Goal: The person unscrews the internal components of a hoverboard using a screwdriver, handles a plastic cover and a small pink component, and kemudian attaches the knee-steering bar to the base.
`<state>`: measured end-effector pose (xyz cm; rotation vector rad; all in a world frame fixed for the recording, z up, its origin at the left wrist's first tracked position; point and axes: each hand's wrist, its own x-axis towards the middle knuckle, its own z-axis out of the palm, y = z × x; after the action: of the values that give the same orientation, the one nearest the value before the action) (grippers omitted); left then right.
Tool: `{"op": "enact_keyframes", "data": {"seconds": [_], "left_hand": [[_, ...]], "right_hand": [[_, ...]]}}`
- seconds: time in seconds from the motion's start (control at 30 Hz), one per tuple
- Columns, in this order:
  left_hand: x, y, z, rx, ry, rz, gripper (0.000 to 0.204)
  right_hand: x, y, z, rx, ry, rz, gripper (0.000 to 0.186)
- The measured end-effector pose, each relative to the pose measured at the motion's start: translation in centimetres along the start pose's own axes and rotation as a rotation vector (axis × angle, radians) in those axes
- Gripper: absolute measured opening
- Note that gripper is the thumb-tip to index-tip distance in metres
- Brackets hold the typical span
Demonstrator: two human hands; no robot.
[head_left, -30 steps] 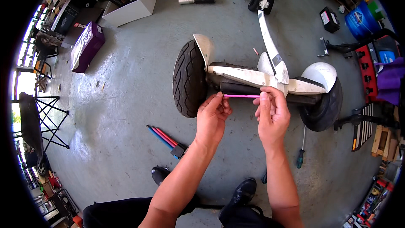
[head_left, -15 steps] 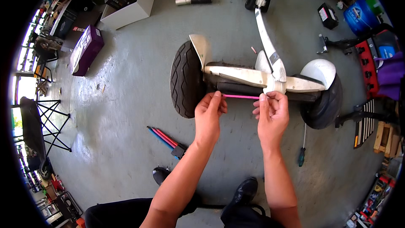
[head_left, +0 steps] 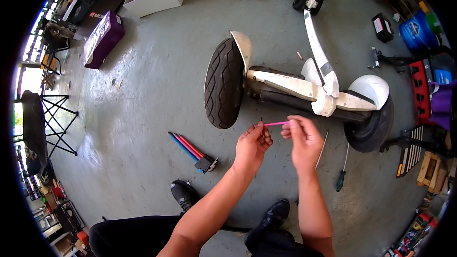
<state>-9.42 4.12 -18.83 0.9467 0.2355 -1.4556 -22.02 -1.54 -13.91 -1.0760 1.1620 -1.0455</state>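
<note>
A thin pink hex key (head_left: 277,123) stretches between my two hands, its short dark end poking up at the left. My left hand (head_left: 253,143) pinches that end between thumb and fingers. With thumb and fingertips, my right hand (head_left: 304,138) grips the other end of the long arm. Just beyond both hands lies a white self-balancing scooter (head_left: 285,85) with a large black tyre (head_left: 223,85) at its left. A black holder (head_left: 205,163) carrying red and blue hex keys (head_left: 186,147) rests on the floor left of my left forearm.
A green-handled screwdriver (head_left: 340,181) lies right of my right forearm, which partly hides another thin metal shaft (head_left: 323,145). A purple box (head_left: 104,40) and a folding chair (head_left: 35,128) stand at left. At right are a blue bucket (head_left: 416,33) and a red case (head_left: 420,85).
My hands have come closer together and lowered toward me, still holding the pink hex key. The view has shifted, so the scooter appears farther right.
</note>
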Motion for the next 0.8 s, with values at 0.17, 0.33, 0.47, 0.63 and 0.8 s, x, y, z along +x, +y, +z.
{"op": "enact_keyframes", "data": {"seconds": [0.17, 0.33, 0.47, 0.63, 0.8], "left_hand": [[5.5, -0.5, -4.3, -0.082, 0.019, -0.063, 0.015], [8.2, -0.7, -5.3, -0.010, -0.001, -0.136, 0.017], [9.9, -0.8, -5.3, -0.035, -0.005, -0.136, 0.020], [9.9, -1.1, -3.7, -0.108, 0.030, -0.190, 0.014], [10.2, -0.8, -5.0, -0.088, -0.007, -0.133, 0.012]], "right_hand": [[0.3, 4.1, 1.2, -0.320, -0.042, -0.128, 0.016], [1.2, 4.3, 1.9, -0.525, -0.037, -0.310, 0.015], [1.9, 3.6, 2.7, -0.577, -0.047, -0.368, 0.012], [2.3, 2.6, 4.3, -0.682, -0.034, -0.566, 0.010], [1.8, 4.2, 3.2, -0.478, 0.111, -0.302, 0.012]]}}
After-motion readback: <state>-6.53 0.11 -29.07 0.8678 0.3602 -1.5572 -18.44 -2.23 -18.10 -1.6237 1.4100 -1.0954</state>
